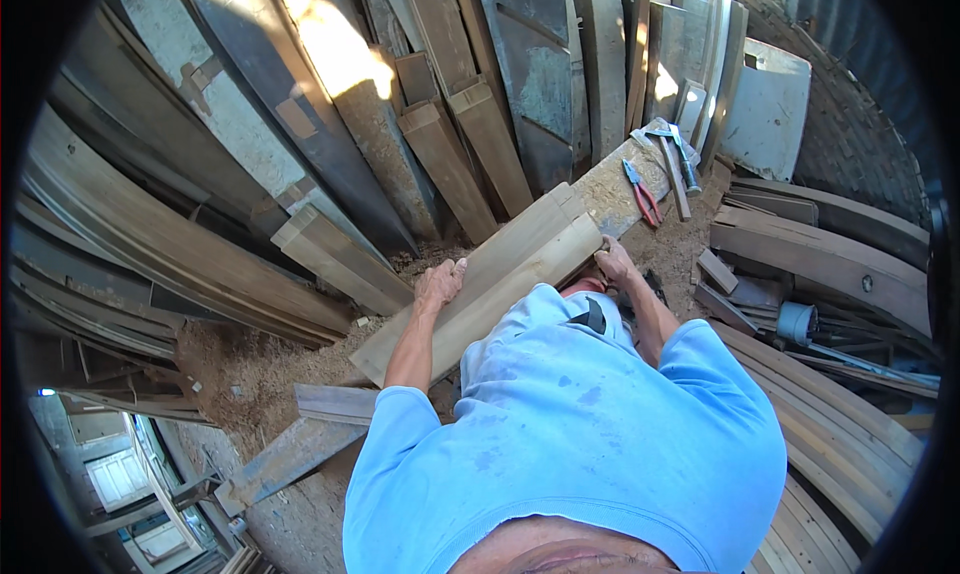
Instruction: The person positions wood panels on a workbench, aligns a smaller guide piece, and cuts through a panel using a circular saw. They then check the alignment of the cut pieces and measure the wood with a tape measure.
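Two pale wooden boards lie side by side and slantwise in front of me: a far board [515, 234] and a near board [535, 272]. My left hand [440, 284] is closed on the far board toward its left part, thumb on top; its fingertips are partly hidden. With my right hand [614, 261] I grip the right end of the near board, fingers curled at its corner. Beyond the boards, red-handled pliers [642, 194] and a hammer [684, 160] rest on a sawdust-covered bench plank [612, 179]. Beside the hammer is a thin wood strip [676, 179].
Many long planks [370, 124] lean in a row ahead and to the left. Short squared timbers [340, 259] stand nearer. Stacked boards [820, 244] and a grey-blue pipe piece [797, 322] lie at right. Sawdust [250, 374] covers the ground; a worn plank [285, 459] lies lower left.
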The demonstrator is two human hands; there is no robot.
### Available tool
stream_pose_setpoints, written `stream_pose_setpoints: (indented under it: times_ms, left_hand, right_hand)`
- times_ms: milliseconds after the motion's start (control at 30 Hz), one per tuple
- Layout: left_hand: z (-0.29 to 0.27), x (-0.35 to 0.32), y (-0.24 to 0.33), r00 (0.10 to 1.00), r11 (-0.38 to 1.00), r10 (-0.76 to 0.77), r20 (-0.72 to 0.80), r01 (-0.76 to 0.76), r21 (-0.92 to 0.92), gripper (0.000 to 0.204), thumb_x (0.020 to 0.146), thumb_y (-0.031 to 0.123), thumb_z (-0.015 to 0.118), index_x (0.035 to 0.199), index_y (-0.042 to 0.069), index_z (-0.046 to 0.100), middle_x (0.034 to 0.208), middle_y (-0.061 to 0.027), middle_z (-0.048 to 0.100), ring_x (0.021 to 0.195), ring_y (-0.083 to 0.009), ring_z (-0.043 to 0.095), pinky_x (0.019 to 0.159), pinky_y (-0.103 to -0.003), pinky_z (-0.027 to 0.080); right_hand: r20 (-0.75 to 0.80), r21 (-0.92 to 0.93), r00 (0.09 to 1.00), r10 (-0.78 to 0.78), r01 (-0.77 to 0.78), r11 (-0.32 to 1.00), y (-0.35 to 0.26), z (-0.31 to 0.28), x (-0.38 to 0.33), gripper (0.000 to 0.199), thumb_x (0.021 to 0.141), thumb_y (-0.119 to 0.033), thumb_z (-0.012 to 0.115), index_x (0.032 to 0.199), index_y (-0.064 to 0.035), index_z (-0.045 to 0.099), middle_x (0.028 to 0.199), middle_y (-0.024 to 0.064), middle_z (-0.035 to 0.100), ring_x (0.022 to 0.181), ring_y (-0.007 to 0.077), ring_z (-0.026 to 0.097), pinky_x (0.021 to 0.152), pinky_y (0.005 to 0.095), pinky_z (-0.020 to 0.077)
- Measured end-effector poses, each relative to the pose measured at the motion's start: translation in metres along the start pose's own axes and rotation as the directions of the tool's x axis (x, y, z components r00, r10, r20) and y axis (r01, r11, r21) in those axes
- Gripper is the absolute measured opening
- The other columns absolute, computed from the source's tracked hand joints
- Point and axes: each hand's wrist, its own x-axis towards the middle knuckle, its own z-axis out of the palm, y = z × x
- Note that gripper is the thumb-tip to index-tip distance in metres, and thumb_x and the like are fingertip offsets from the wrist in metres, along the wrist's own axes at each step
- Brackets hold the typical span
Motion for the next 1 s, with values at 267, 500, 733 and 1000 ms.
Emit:
stream_pose_setpoints:
  times_ms: [267,500,733,1000]
  left_hand:
    - [0.051,0.026,0.0,0.987,0.989,-0.051,0.15,0.071,-0.129,0.067,0.103,0.067,0.033,0.128,0.014,0.066,0.134,-0.0252,0.064,0.129,-0.0472,0.057,0.107,-0.057,0.046]
    - [0.062,0.016,0.033,0.977,0.983,-0.134,0.169,0.152,-0.101,0.068,0.102,0.062,0.044,0.143,0.009,0.058,0.134,-0.0256,0.065,0.129,-0.0497,0.057,0.11,-0.055,0.046]
    - [0.116,-0.057,0.003,0.996,1.0,0.024,-0.086,-0.024,0.0,0.092,0.088,0.047,0.074,0.163,0.017,0.029,0.166,-0.0298,0.018,0.155,-0.0473,0.014,0.124,-0.063,0.017]
    - [0.168,-0.139,-0.035,0.995,0.996,-0.044,-0.089,0.038,-0.078,0.103,0.081,0.054,0.08,0.165,0.033,0.024,0.17,-0.0299,-0.004,0.155,-0.0546,-0.007,0.12,-0.074,0.0]
  right_hand:
    - [-0.006,-0.329,0.999,-0.037,0.033,0.944,0.011,-0.03,-0.005,0.064,0.083,-0.027,0.062,0.137,0.008,0.056,0.133,0.0308,0.064,0.128,0.039,0.06,0.108,0.0416,0.0465]
    - [0.036,-0.34,0.999,-0.02,0.031,0.94,0.05,-0.049,-0.004,0.063,0.081,-0.026,0.065,0.134,0.0068,0.058,0.126,0.0271,0.067,0.121,0.0352,0.063,0.103,0.0397,0.0487]
    - [0.05,-0.275,0.999,0.02,-0.005,0.962,0.017,-0.031,-0.009,0.054,0.084,-0.023,0.066,0.133,0.0003,0.063,0.127,0.0208,0.07,0.118,0.0299,0.065,0.102,0.0374,0.0489]
    - [0.167,-0.208,0.979,-0.117,0.151,0.966,0.033,-0.033,0.001,0.049,0.084,-0.017,0.059,0.131,-0.0014,0.063,0.097,0.0104,0.069,0.075,0.0165,0.06,0.066,0.0335,0.0498]
